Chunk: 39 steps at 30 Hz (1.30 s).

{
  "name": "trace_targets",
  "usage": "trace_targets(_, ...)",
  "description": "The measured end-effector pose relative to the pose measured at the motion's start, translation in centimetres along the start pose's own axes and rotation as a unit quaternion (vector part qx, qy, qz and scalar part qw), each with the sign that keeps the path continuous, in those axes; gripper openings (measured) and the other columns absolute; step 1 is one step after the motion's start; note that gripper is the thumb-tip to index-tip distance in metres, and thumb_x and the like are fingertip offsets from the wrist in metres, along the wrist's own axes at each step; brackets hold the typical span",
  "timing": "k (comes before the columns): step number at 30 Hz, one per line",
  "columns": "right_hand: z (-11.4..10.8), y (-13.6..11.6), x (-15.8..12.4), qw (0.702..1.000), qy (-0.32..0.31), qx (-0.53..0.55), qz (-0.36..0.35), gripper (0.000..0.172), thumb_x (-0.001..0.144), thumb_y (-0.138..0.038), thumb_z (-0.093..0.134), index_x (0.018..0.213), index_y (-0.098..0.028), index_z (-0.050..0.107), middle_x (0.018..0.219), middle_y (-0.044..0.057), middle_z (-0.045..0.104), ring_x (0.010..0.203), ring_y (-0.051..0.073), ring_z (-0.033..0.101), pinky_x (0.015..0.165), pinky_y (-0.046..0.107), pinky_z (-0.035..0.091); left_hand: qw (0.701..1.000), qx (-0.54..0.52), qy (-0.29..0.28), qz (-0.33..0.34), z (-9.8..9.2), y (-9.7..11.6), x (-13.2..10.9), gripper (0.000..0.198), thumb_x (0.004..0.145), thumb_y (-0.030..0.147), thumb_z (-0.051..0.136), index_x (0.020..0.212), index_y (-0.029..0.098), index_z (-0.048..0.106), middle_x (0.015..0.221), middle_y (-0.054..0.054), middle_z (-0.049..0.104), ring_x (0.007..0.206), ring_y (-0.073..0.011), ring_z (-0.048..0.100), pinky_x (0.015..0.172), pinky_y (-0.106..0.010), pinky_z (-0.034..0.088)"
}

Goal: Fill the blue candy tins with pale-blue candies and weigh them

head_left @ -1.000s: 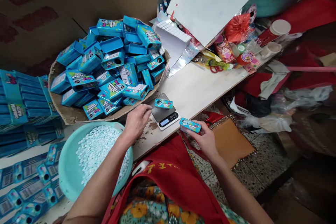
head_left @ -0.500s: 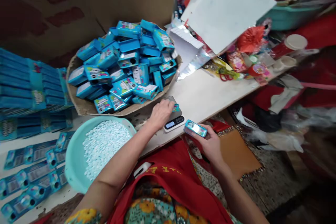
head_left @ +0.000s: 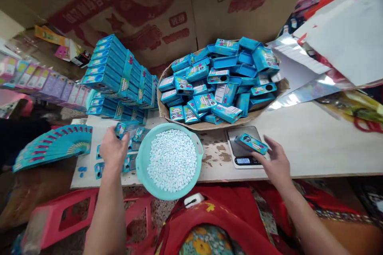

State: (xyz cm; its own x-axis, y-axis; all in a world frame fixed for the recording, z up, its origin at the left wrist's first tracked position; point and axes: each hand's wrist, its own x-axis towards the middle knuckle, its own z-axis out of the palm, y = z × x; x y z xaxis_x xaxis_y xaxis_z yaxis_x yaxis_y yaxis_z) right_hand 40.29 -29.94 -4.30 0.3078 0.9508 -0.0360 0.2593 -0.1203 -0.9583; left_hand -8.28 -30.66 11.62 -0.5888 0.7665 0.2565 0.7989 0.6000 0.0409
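Observation:
My left hand is closed round a small blue box over the left part of the table. Below and beside it lie several flat-lying blue boxes in rows. My right hand has its thumb and fingers about the right end of another small blue box. That box is over the metal plate of a digital scale, slightly blurred; whether it rests fully on the plate is hard to tell. The scale's display is lit. Between my hands stands a turquoise basin of pale blue tablets.
Behind the basin, a cut-down cardboard box holds a heap of blue boxes. Stacked blue packs stand at the left, near fanned blue cards. A large carton closes off the back. Red scissors lie right; pink stools stand below.
My left hand has left the scale and swung far left with a blue box. My right hand has brought its box from the table's edge over the scale. The view has turned left.

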Motion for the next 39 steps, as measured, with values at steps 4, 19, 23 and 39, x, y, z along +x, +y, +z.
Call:
trace_targets(4, -2.7, 0.7, -2.1, 0.997, 0.042, -0.034, 0.048, 0.059, 0.075, -0.052, 0.063, 0.127, -0.026, 0.053, 0.128, 0.013, 0.057, 0.119, 0.031, 0.053, 0.1, 0.046, 0.041, 0.999, 0.032, -0.005, -0.018, 3.0, -5.5, 3.3, 0.051, 0.08, 0.036, 0.053, 0.125, 0.012, 0.048, 0.113, -0.017, 0.058, 0.104, -0.0314, 0.055, 0.084, -0.039, 0.043)
trace_targets(19, -5.2, 0.4, -4.8, 0.992, 0.088, -0.041, 0.074, 0.046, 0.076, -0.049, 0.064, 0.108, -0.016, 0.061, 0.112, 0.014, 0.065, 0.102, 0.025, 0.06, 0.093, 0.046, 0.046, 0.973, -0.011, -0.231, 0.016, 13.7, -7.7, 7.8, 0.045, 0.074, 0.047, 0.049, 0.11, 0.021, 0.057, 0.106, -0.012, 0.064, 0.115, -0.0398, 0.052, 0.086, -0.059, 0.045)
trace_targets(23, -5.4, 1.1, -4.8, 0.993, 0.084, -0.029, 0.075, 0.046, 0.077, -0.049, 0.064, 0.109, -0.015, 0.061, 0.111, 0.014, 0.065, 0.102, 0.025, 0.06, 0.092, 0.047, 0.046, 0.991, -0.094, -0.084, 0.039, 11.1, -5.1, 2.8, 0.039, 0.079, 0.045, 0.043, 0.107, 0.023, 0.06, 0.111, -0.01, 0.061, 0.117, -0.039, 0.049, 0.09, -0.061, 0.042)
trace_targets(39, 3.5, -7.2, -0.8, 0.982, -0.033, -0.115, -0.149, 0.039, 0.074, -0.042, 0.071, 0.105, -0.021, 0.062, 0.098, 0.005, 0.062, 0.093, 0.022, 0.059, 0.086, 0.038, 0.047, 0.884, -0.404, -0.231, 0.041, 13.3, 8.4, -13.5, 0.021, 0.08, 0.04, 0.053, 0.073, 0.02, 0.055, 0.066, -0.002, 0.055, 0.065, -0.0161, 0.052, 0.061, -0.025, 0.04)
